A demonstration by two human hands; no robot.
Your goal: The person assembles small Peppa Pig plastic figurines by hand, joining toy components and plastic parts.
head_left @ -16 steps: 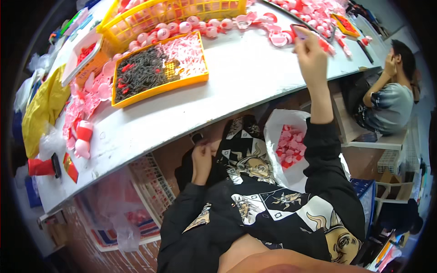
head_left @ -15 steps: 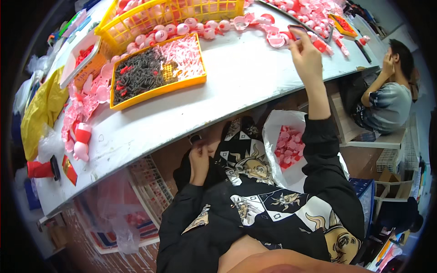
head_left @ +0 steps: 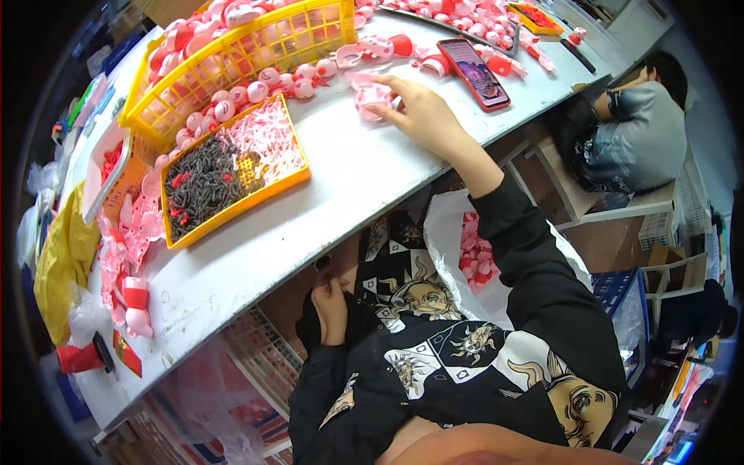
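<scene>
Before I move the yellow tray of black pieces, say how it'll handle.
The yellow tray looks stiff, its rim straight. Wide and shallow, it probably won't tip. Loose black pieces and pink pieces inside may spill if tilted.

A workshop, shown by pink plastic parts (head_left: 257,91) heaped along a white worktable (head_left: 341,167).

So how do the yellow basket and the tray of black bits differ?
Height: the basket is tall, while the tray is shallow.
Contents: the basket is heaped with larger pink, white and red parts; the tray holds small black bits and pale pink ones.
Framing: the basket is cut off at the picture's top, while the tray shows whole.
Both are yellow and sit on the white table.
</scene>
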